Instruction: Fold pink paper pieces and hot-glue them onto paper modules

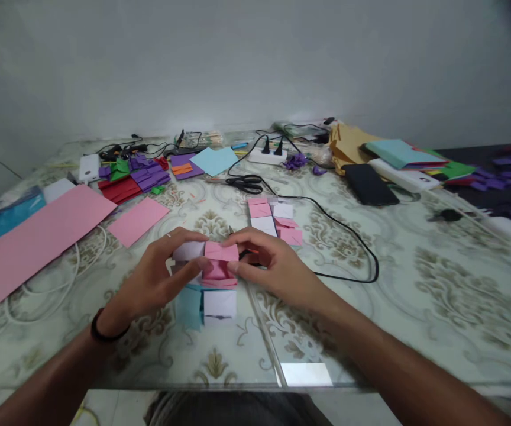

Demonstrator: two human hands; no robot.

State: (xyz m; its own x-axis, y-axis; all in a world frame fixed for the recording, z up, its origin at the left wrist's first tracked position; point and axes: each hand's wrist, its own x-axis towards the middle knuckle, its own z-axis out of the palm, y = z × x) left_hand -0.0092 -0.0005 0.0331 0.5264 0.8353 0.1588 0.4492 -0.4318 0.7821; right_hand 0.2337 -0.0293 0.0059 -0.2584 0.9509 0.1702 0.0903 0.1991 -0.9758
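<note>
A folded paper model [213,278] of pink, white and light blue squares lies on the glass-topped table [437,296] right in front of me. My left hand [160,275] grips its left side, thumb and fingers pinched on the white and pink folds. My right hand [267,263] closes on its right side, fingertips pressing the pink top flap. A black band circles my left wrist. More folded pink and white pieces [275,220] lie just beyond my right hand.
Pink sheets [42,234] lie at the left over a white cord. Black scissors [244,182], a white power strip [268,156], a black cable [348,234], a black phone [369,184], stacks of coloured paper [133,176] and brown envelopes [346,145] fill the back.
</note>
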